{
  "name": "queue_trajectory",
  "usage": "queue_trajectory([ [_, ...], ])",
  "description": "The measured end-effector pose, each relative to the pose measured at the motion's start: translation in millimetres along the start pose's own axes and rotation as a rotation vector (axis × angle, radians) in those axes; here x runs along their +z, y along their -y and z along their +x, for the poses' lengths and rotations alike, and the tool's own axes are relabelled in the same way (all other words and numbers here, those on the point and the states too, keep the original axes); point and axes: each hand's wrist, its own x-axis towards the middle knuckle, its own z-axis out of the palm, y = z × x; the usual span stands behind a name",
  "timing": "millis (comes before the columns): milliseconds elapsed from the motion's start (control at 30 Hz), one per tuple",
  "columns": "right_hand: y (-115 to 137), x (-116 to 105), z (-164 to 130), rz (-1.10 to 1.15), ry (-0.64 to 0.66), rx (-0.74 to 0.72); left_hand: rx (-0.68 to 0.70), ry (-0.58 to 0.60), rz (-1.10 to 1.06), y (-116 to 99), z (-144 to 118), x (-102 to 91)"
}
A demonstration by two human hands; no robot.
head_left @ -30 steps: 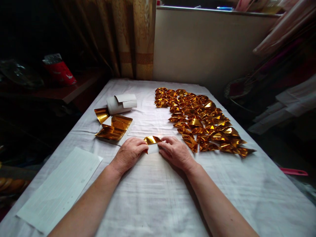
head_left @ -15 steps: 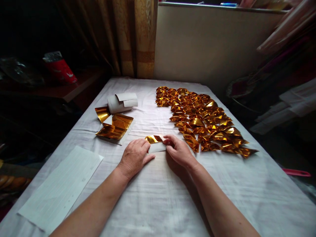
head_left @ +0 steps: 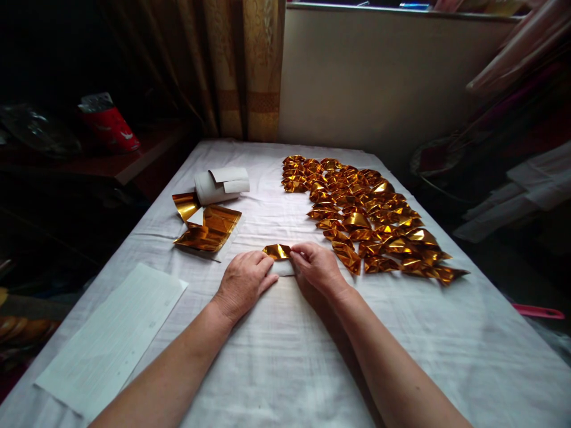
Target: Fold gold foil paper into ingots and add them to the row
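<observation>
A small piece of gold foil paper (head_left: pixel 277 252), partly folded with some of its white backing showing, lies on the white-covered table between my hands. My left hand (head_left: pixel 247 279) presses on its left end, fingers curled over it. The fingertips of my right hand (head_left: pixel 317 266) pinch its right end at the upper corner. To the right, several folded gold foil pieces (head_left: pixel 357 220) lie in rows. Left of my hands is a stack of gold foil sheets (head_left: pixel 210 229), one corner turned up to show white.
A white paper roll (head_left: pixel 220 185) stands behind the foil sheets. At the left edge lies a pale paper sheet (head_left: pixel 113 339). A red container (head_left: pixel 111 128) is on a dark side surface. Behind the table are a curtain (head_left: pixel 263 71) and a wall; a pink handle (head_left: pixel 539 311) shows at right.
My right hand has shifted slightly left, and its end of the foil is folded further in. Less of the white backing shows. My left hand has stayed nearly in place.
</observation>
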Motion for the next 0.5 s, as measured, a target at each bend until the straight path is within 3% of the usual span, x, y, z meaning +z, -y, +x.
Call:
queue_trajectory([
  [233, -4.0, -4.2, -1.8, 0.341, 0.081, 0.070, -0.003, 0.010, -0.007, 1.9, -0.2, 0.4],
  [367, -8.0, -4.2, -1.3, 0.361, 0.109, 0.074, 0.011, 0.008, -0.014, 4.2, -0.9, 1.5],
  [500, -13.9, -9.3, -1.8, 0.279, 0.197, -0.023, 0.024, -0.007, -0.030, 6.9, -1.7, 1.3],
])
